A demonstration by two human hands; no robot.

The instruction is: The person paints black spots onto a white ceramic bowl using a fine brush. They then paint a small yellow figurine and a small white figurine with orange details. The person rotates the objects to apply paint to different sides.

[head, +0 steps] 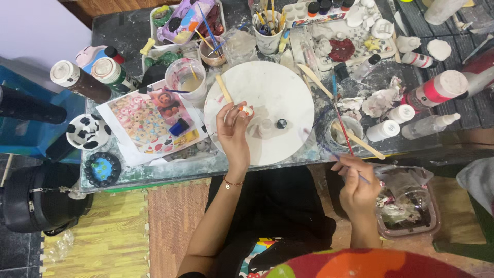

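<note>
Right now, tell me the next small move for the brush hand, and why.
Probably bring the right hand and its thin brush back across to the small white piece with an orange tip that the left hand holds over the round white board. The brush hand sits off the table edge, away from the piece.

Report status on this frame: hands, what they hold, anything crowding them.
Left hand pinching small white figure over round white board. Right hand holding thin brush off table edge. Small bottle and dark cap near left hand.
</note>
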